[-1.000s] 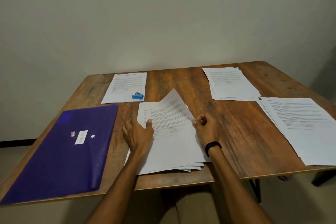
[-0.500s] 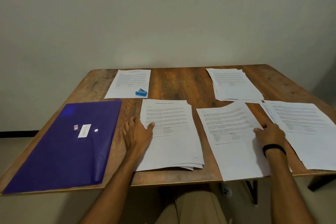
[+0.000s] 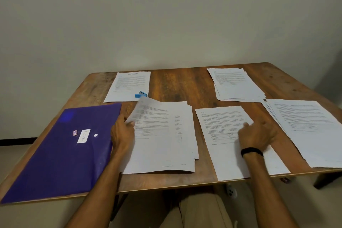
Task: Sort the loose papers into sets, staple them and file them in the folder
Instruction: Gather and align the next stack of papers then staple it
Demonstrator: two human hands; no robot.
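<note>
In the head view, a wooden surface (image 3: 185, 87) carries several groups of printed papers. The purple folder (image 3: 61, 153) lies closed at the near left corner, with a white label on it. Behind it lies a printed sheet (image 3: 127, 85), and a small blue stapler (image 3: 141, 94) sits on its near right corner.

In the middle is a loose stack of papers (image 3: 166, 150). The left hand (image 3: 123, 133) grasps the left edge of its top page (image 3: 151, 114), thumb on top, and this edge is raised from the stack.

Just right of the stack lies a single sheet (image 3: 222, 122). The right hand (image 3: 257, 133), with a black wristband (image 3: 251, 151), rests on it with fingers stretched out and holds nothing.

Another stack (image 3: 235, 83) lies at the far right, and a bigger one (image 3: 305, 126) at the right edge.
</note>
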